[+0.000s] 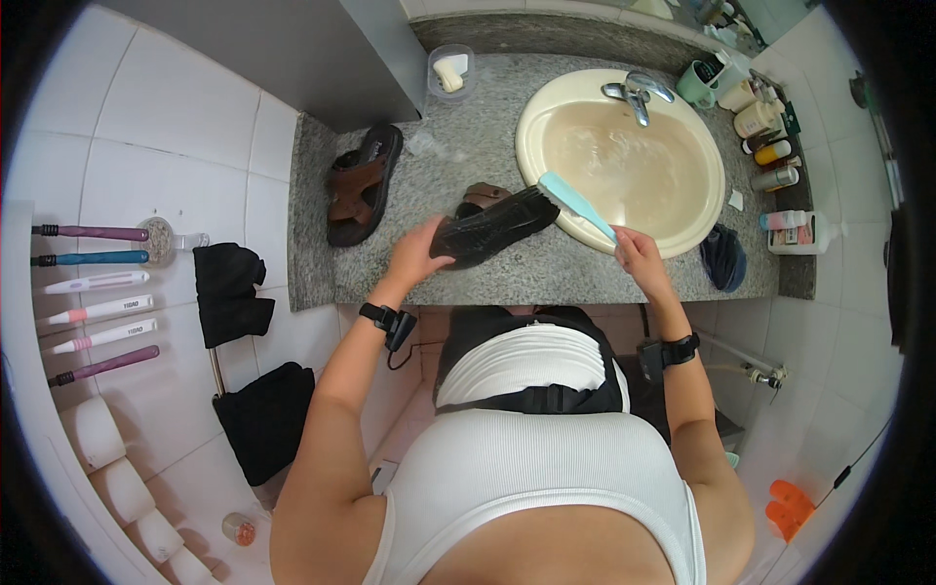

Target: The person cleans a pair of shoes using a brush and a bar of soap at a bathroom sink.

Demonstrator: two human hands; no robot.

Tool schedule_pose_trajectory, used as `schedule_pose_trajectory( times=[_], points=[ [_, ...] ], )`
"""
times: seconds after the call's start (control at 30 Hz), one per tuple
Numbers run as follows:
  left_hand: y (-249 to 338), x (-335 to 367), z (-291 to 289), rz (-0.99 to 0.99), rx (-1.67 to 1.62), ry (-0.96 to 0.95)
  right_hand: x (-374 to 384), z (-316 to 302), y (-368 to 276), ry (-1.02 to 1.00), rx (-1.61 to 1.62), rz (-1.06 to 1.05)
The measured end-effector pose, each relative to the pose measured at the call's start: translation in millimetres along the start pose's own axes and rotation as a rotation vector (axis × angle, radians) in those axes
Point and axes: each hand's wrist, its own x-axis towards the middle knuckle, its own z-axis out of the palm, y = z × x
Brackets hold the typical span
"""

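My left hand [416, 253] is closed round one end of a sandal [497, 230], whose wet-looking black sole is turned up and whose brown strap shows behind it. In my right hand [639, 255] is the handle of a light blue scrub brush [577, 207]. Its bristle end touches the sole's far tip, beside the rim of the cream sink [525, 156]. Cloudy water lies in the basin. Another brown sandal [365, 185] rests upright on the grey stone counter [487, 83], left of my left hand.
At the back left sits a clear tub [450, 70] with soap. A chrome faucet [639, 97] rises behind the basin. Several bottles [770, 151] line the right edge, near a dark bunched cloth [723, 258]. Black cloths [263, 424] hang at the left wall.
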Motion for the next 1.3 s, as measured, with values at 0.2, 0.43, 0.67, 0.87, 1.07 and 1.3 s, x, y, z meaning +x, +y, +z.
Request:
schedule_pose_trajectory(
  times=[0.2,0.43,0.67,0.87,1.07,1.3],
  points=[
    [4,-8,7,0.048,-0.026,0.094,1,40,-13,0.090,-0.759,-0.285],
    [11,-4,-1,0.069,-0.029,0.110,-7,99,-17,-0.104,-0.920,-0.282],
    [12,-5,-2,0.107,0.001,0.049,-17,85,-3,0.090,-0.999,-0.227],
    [1,-1,1,0.121,-0.071,0.017,-42,115,-6,-0.028,-0.962,-0.196],
    [-3,3,1,0.191,-0.026,-0.012,-40,116,-13,0.297,-1.037,-0.035],
    [-7,7,-8,0.185,0.021,-0.112,-44,128,-18,0.211,-1.065,-0.121]
  ],
)
